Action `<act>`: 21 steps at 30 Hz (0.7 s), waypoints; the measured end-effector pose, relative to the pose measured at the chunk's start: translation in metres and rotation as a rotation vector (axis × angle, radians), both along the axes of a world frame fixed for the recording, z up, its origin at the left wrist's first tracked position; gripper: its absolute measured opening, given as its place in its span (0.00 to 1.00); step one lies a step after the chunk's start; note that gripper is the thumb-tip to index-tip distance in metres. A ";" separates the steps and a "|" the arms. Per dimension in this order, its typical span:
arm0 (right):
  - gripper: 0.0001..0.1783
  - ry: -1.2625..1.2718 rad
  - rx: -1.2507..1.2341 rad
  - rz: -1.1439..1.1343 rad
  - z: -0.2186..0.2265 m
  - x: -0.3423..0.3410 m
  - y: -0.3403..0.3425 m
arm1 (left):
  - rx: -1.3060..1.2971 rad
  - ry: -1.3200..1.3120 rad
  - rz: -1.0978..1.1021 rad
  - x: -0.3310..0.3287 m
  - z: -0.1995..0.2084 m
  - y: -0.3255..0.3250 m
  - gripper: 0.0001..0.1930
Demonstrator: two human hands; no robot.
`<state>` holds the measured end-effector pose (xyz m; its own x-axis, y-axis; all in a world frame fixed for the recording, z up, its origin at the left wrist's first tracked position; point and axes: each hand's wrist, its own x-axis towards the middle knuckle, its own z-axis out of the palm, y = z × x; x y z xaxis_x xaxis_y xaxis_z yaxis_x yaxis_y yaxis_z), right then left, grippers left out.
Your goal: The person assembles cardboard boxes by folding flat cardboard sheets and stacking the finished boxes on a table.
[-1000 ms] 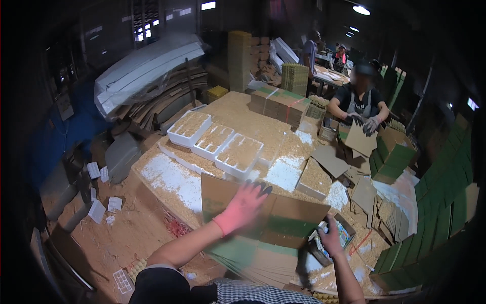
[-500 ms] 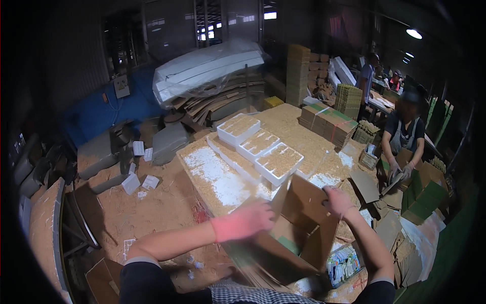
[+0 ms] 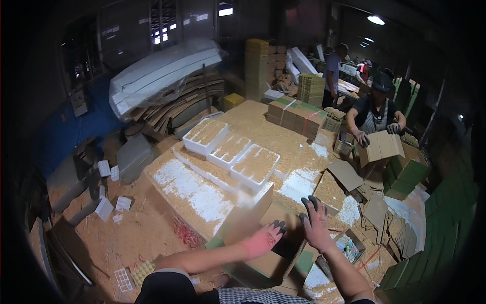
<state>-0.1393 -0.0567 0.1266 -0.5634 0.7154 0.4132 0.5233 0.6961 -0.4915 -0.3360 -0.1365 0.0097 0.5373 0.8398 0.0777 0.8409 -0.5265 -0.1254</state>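
Moved since half a second ago: the cardboard box (image 3: 263, 243) sits lower and nearer the person's body, its tall flap now tipped up between the arms, and the view has swung right along the desk (image 3: 202, 195).
Box position: right in front of the person, at the near edge of the sawdust-strewn desk, open top facing up and away.
Box axis: long side runs from lower left to upper right, slanting across the view.
Left hand (image 3: 260, 240): in a pink glove with dark tips, pressed on the inner face of the flap; fingers (image 3: 277, 225) lie nearly flat, spread, gripping nothing that I can see.
Right hand (image 3: 316, 225): just beside the box's far right corner, palm down, dark-tipped fingers (image 3: 310, 202) splayed wide, holding nothing.
Nearer hand: the left, already touching; the right hovers at the rim.
Arms: both come up from the lower edge, bent, converging on the box.
Beyond: white foam trays (image 3: 230, 152) in a row.
Co-worker (image 3: 377, 109): across the desk, handling another carton.
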 end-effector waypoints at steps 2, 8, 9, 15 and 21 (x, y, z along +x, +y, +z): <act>0.33 0.041 -0.026 -0.165 -0.020 -0.017 -0.001 | 0.014 0.146 -0.085 -0.020 0.069 -0.001 0.31; 0.33 0.150 -0.047 -0.398 -0.073 -0.050 -0.009 | -0.486 -0.520 0.229 -0.024 0.093 -0.009 0.54; 0.33 0.157 -0.040 -0.434 -0.070 -0.051 -0.010 | -0.250 -0.259 0.156 -0.001 0.065 -0.018 0.55; 0.34 0.197 -0.613 -0.728 -0.148 0.007 -0.063 | -0.280 -0.836 0.059 -0.088 0.055 0.019 0.37; 0.32 -0.090 -0.641 0.172 0.012 -0.045 -0.057 | -0.609 -0.731 0.418 -0.133 -0.021 -0.041 0.25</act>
<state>-0.1846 -0.1142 0.1387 -0.7040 0.7003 -0.1181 0.4895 0.3579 -0.7952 -0.4691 -0.1771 -0.0115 0.1864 0.9545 -0.2327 0.7350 0.0217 0.6778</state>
